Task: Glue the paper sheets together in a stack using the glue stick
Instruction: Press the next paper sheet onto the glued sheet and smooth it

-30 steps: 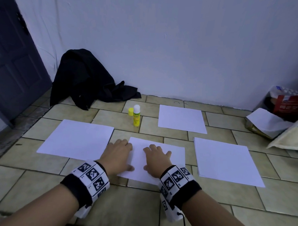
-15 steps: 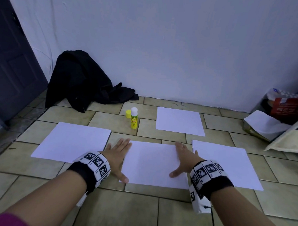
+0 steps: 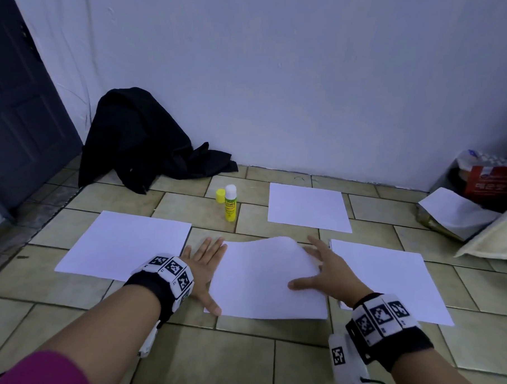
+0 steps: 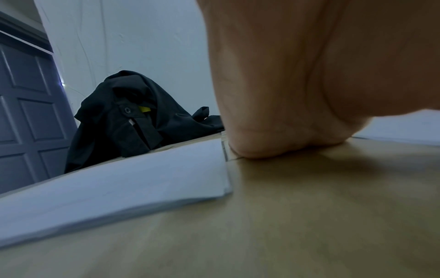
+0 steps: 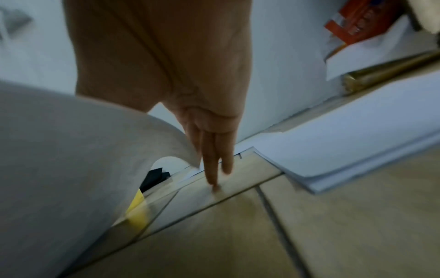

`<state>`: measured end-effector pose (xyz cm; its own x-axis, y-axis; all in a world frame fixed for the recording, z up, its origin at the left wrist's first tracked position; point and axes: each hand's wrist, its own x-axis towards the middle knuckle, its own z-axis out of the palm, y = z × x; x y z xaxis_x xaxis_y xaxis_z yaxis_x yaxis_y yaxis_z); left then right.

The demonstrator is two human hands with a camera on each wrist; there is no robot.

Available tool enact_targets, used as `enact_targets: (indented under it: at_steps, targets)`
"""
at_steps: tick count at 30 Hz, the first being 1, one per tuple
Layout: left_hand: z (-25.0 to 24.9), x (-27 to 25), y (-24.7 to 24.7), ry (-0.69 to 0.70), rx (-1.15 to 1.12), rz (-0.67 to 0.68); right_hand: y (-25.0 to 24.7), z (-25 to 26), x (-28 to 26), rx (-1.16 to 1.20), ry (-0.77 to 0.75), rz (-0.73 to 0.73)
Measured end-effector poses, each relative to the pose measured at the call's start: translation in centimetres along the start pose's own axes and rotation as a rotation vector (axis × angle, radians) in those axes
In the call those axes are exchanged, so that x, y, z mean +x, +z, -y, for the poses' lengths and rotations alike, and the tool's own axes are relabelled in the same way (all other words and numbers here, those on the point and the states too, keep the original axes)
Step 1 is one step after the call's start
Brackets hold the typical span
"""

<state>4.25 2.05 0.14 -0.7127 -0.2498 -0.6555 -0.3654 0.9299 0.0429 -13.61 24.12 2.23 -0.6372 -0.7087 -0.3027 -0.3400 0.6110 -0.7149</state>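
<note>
Middle sheet (image 3: 267,279) bows between 2 flat hands.

Four plain white paper sheets (image 3: 269,276) lie on beige-olive floor tiles (image 3: 268,363) with dark grout. The upright yellow glue stick (image 3: 230,204) shows a white tip, its yellow cap (image 3: 220,195) beside it, and a label with perhaps red print. The crumpled cloth (image 3: 138,141) is black, the wristbands (image 3: 171,275) black-and-white checkered.

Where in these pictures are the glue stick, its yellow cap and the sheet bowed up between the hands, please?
glue stick (image 3: 230,206), head view, on its yellow label.
yellow cap (image 3: 220,195), head view, on its side wall, left of the stick.
bowed sheet (image 3: 264,279), head view, on its flat middle.
</note>
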Motion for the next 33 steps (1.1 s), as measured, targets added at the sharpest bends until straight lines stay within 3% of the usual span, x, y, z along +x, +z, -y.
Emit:
enact_targets:
  at_steps: [3, 6, 8, 11, 16, 22, 27, 33]
  targets:
    - [-0.3, -0.3, 0.1, -0.001, -0.011, -0.019, -0.2, -0.2, -1.2, 0.327, 0.012, -0.123]
    - [-0.2, -0.3, 0.1, 0.007, -0.035, -0.020, 0.1, -0.6, -2.2, 0.410, 0.007, -0.176]
    - [-0.1, -0.3, 0.0, 0.033, -0.051, -0.009, 0.9, -0.9, -2.7, 0.443, 0.012, -0.131]
    - [0.1, -0.4, 0.0, 0.056, -0.062, -0.007, 2.1, -1.1, -3.2, 0.325, 0.005, -0.053]
    - [0.1, -0.3, 0.2, 0.045, -0.066, -0.020, 0.3, -1.0, -3.7, 0.249, -0.015, -0.064]
    - [0.0, -0.3, 0.1, 0.031, -0.037, -0.007, -4.5, -1.0, -4.0, 0.311, -0.094, -0.200]
    - [-0.3, 0.1, 0.0, -0.004, -0.056, -0.015, -7.8, -0.8, -0.8, 0.426, -0.122, -0.302]
    - [-0.6, 0.0, 0.1, -0.035, -0.051, -0.043, -10.1, -0.9, 6.0, 0.316, -0.063, -0.371]
